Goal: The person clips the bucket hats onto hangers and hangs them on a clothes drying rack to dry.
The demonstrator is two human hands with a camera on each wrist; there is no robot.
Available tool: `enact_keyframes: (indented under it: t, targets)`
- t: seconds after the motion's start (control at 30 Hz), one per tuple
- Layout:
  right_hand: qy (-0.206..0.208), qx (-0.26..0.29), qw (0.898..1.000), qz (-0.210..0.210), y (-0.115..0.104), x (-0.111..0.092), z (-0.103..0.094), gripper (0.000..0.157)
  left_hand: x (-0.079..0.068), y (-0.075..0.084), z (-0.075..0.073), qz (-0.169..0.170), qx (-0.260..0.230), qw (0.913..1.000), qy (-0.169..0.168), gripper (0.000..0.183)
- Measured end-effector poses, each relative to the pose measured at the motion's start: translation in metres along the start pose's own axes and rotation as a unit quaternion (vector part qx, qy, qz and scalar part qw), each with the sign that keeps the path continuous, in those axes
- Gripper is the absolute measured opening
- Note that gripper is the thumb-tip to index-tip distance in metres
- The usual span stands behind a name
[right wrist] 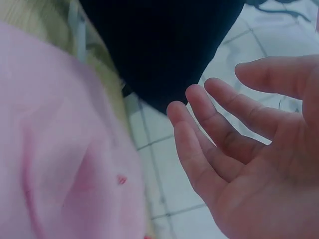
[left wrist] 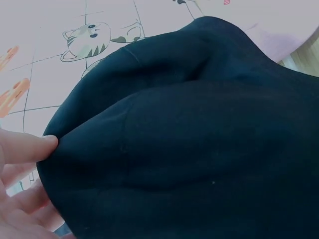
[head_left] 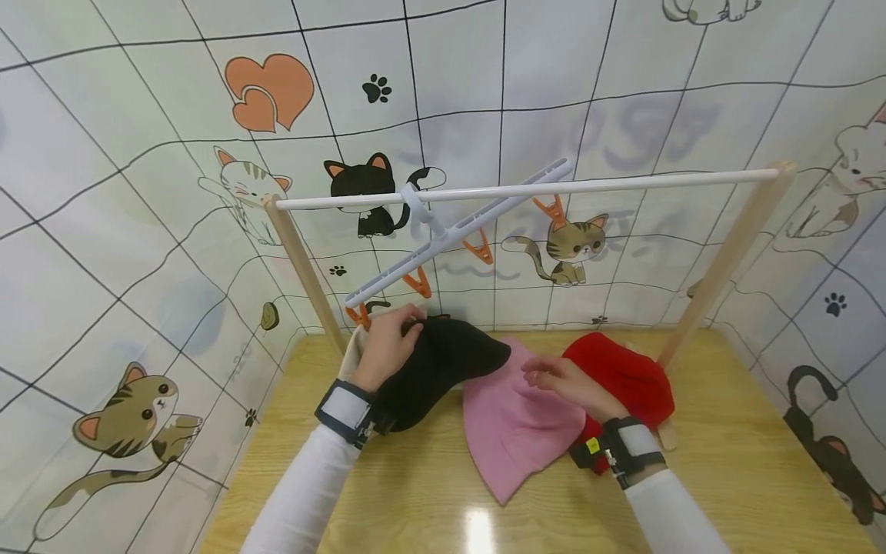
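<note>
My left hand [head_left: 389, 346] pinches the edge of a black cloth hat [head_left: 443, 362] between thumb and fingers, just below the front end of a pale blue-grey clip hanger [head_left: 443, 242]. In the left wrist view the hat's folded edge and seams fill much of the picture. Close beside this hand, a cream cloth [head_left: 351, 354] shows under the front orange clip [head_left: 358, 314], mostly hidden. My right hand [head_left: 561, 378] holds nothing; its fingers are loosely bent, near the hat's far tip in the right wrist view. Beneath it lies a pink cloth piece [head_left: 515, 431].
The hanger hooks over a white rod [head_left: 623, 185] between two wooden posts [head_left: 723, 265]. More orange clips [head_left: 479, 248] hang along it. A red cloth hat [head_left: 623, 377] lies on the wooden table [head_left: 415, 492] by the right post. A cat-print curtain [head_left: 450, 92] stands behind.
</note>
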State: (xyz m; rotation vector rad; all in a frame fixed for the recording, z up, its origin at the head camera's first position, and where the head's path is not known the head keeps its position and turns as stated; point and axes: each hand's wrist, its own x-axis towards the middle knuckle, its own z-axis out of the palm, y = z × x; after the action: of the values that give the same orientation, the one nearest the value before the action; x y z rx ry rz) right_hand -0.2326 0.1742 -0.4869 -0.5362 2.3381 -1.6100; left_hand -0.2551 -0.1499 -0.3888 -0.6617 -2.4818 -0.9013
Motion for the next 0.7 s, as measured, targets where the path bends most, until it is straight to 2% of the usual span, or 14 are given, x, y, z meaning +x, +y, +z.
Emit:
enact_keyframes:
  t: [0.2, 0.4, 0.53, 0.63, 0.7]
  targets:
    - [-0.003, -0.041, 0.998, -0.044, -0.025, 0.021, 0.004, 0.036, 0.0, -0.002, 0.003, 0.006, -0.007, 0.9994, 0.034, 0.01]
    - [0.041, -0.03, 0.997, -0.062, -0.05, 0.039, 0.015, 0.034, -0.002, -0.003, 0.004, -0.006, -0.013, 0.9988, 0.047, 0.01]
    - [0.074, -0.026, 0.989, -0.122, -0.063, 0.056, 0.025, 0.029, -0.003, -0.006, 0.005, -0.003, -0.018, 0.9987, 0.047, 0.01]
    - [0.079, -0.022, 0.983, -0.163, -0.078, 0.069, 0.031, 0.029, -0.004, -0.008, 0.007, -0.001, -0.025, 0.9985, 0.049, 0.009]
    - [0.08, -0.02, 0.981, -0.175, -0.089, 0.078, 0.033, 0.031, -0.003, -0.008, 0.009, 0.002, -0.03, 0.9983, 0.05, 0.009]
